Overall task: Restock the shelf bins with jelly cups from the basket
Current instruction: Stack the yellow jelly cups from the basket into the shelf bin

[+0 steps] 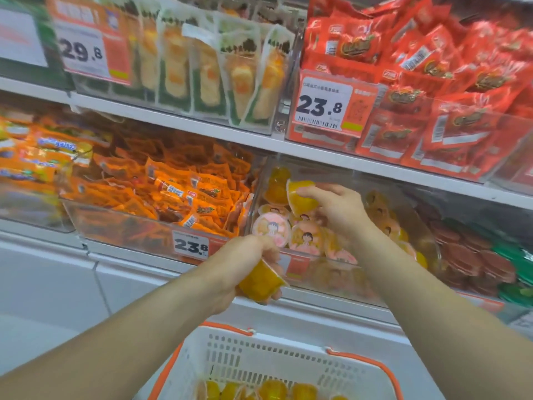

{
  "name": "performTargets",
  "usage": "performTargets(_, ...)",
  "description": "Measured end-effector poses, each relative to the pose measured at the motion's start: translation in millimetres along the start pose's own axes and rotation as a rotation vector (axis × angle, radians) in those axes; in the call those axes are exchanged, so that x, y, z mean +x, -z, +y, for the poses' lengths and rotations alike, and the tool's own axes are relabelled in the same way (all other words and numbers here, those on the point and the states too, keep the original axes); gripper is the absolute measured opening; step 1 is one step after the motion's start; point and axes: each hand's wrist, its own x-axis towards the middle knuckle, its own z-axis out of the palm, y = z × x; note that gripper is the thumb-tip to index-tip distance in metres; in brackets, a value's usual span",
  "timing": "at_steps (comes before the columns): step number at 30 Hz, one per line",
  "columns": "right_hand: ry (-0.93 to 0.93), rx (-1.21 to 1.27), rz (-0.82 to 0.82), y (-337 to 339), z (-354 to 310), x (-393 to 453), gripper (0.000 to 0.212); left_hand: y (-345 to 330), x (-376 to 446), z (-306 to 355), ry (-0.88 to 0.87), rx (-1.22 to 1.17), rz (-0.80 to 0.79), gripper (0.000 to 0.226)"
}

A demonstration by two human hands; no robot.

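- Upper cup [300, 197]: a yellow jelly cup, tilted, being held over the clear bin [331, 272] on the lower shelf, above the cups already lying there.
- Right hand [336, 207]: reaching into the bin from the right, fingers and thumb curling round the upper cup and grasping it.
- Lower cup [261, 281]: a second yellow jelly cup, lying on its side in front of the bin's front wall, above the basket.
- Left hand [248, 264]: fingers wrapping over the lower cup and grasping it from above.
- Stocked cups [288, 230]: lying in the bin with their pink printed lids facing forward; more yellow ones showing at the back and right.
- Basket [259, 359]: white with orange handles, sitting below both hands at the lower edge; several yellow cups [274, 389] showing at its bottom.
- Orange packets [178, 194]: filling the neighbouring bin to the left, which is carrying a price tag [190, 245] reading 23.8.
- Dark red lids [473, 255]: filling the bin to the right; details blurred.
- Upper shelf: red packets [432, 82] piling up behind a second 23.8 tag [326, 106]; pale standing pouches [202, 67] showing to the left beside a 29.8 tag [83, 51].
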Motion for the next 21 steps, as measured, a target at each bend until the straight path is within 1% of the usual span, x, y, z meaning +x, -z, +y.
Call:
performTargets(2,0.027,-0.237,0.070,-11.6,-2.2,14.7,0.049,4.6,3.7,-2.3,0.004,0.001,-0.030,0.024)
performTargets(4,0.043,-0.454,0.079,-23.0,-6.1,25.1,0.046,2.1,1.4,2.3,-0.012,-0.058,0.028,0.020)
performTargets(5,0.048,-0.568,0.055,-28.3,-8.0,28.6,0.045,2.0,2.4,3.6,-0.031,-0.056,0.063,0.018)
performTargets(7,0.058,-0.779,-0.018,-37.7,-13.8,31.1,0.048,2.8,-4.2,2.0,-0.062,-0.061,0.049,0.019)
performTargets(9,0.066,-0.915,-0.076,-44.4,-18.2,31.5,0.048,4.0,-4.0,3.2,-0.074,-0.083,0.038,0.019)
performTargets(12,0.089,-0.986,-0.109,-50.6,-17.8,33.3,0.049,6.5,-1.5,4.5,-0.067,-0.074,0.048,0.018)
performTargets(16,0.114,-0.924,-0.081,-51.8,-15.0,38.8,0.062,7.1,-1.3,3.4,-0.058,-0.069,0.046,0.021)
performTargets(18,0.121,-0.900,-0.083,-50.4,-13.5,41.7,0.059,7.9,0.8,3.0,-0.070,-0.070,0.046,0.020)
performTargets(21,0.145,-0.935,-0.098,-49.3,-9.5,44.0,0.054,7.7,3.2,2.3,-0.099,-0.089,0.053,0.020)
